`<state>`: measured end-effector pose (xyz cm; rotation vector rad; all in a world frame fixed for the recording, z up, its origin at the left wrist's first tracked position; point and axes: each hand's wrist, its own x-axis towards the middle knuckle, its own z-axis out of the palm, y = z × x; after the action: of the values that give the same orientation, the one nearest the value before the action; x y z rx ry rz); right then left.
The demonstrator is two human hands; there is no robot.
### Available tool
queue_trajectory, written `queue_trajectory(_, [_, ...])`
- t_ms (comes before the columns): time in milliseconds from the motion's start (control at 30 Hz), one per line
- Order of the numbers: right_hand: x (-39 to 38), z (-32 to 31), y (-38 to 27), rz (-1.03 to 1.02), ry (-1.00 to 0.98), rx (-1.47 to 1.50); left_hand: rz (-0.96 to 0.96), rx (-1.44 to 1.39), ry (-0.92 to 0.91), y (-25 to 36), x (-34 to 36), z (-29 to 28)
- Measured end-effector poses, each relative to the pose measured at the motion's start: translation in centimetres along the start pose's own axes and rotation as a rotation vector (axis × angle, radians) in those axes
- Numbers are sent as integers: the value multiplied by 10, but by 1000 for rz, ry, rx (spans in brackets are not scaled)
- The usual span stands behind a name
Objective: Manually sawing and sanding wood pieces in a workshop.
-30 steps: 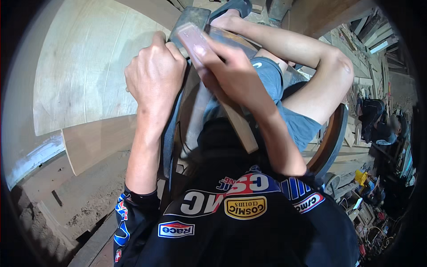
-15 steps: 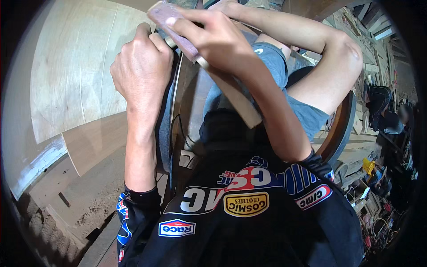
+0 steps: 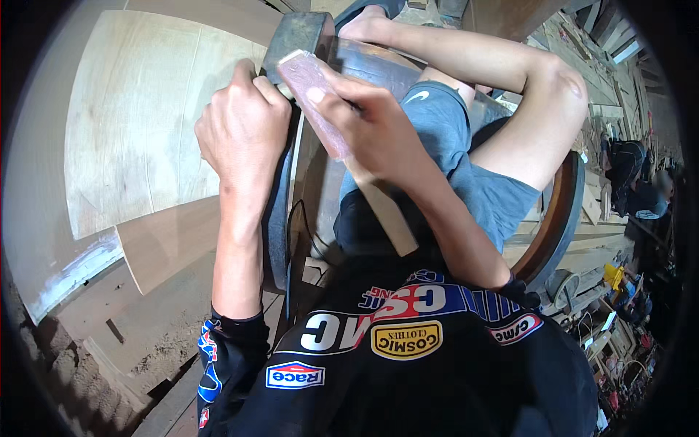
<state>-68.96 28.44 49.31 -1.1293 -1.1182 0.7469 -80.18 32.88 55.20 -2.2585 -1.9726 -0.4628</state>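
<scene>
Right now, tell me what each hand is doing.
Left hand: closed, gripping the dark curved wooden piece.
Right hand: closed around the pinkish sanding block.

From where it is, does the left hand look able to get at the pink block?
Probably yes: the left hand grips the dark curved piece right beside the pink block, with nothing between; the right hand holds the block.

Two hands (left (image 3: 244,135), right (image 3: 378,135)), one pinkish block (image 3: 317,102), one dark curved wooden piece (image 3: 280,204), two pale plywood panels (image 3: 138,124), one bent knee (image 3: 557,87).
</scene>
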Motion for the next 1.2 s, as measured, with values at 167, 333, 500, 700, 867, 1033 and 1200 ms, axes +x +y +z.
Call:
queue_trajectory(167, [50, -6, -46, 356, -452, -264, 1, -9, -23, -5, -3, -4])
queue_trajectory(333, [20, -12, -7, 67, -181, -98, -22, 10, -62, 6, 2, -3])
queue_trajectory(500, [46, -3, -18, 220, -400, -183, -2, 30, -39, -6, -5, -2])
queue_trajectory(700, [42, -19, -28, 258, -457, -218, 13, 31, -23, -2, -4, -3])
queue_trajectory(867, [24, -11, -5, 106, -288, -163, -29, 47, -64, 3, -1, -4])
queue_trajectory(1033, [44, -1, -29, 225, -346, -312, -23, 47, -7, -3, -8, -5])
queue_trajectory(1200, [20, -18, -8, 210, -264, -123, 13, 23, -23, 0, 2, 3])
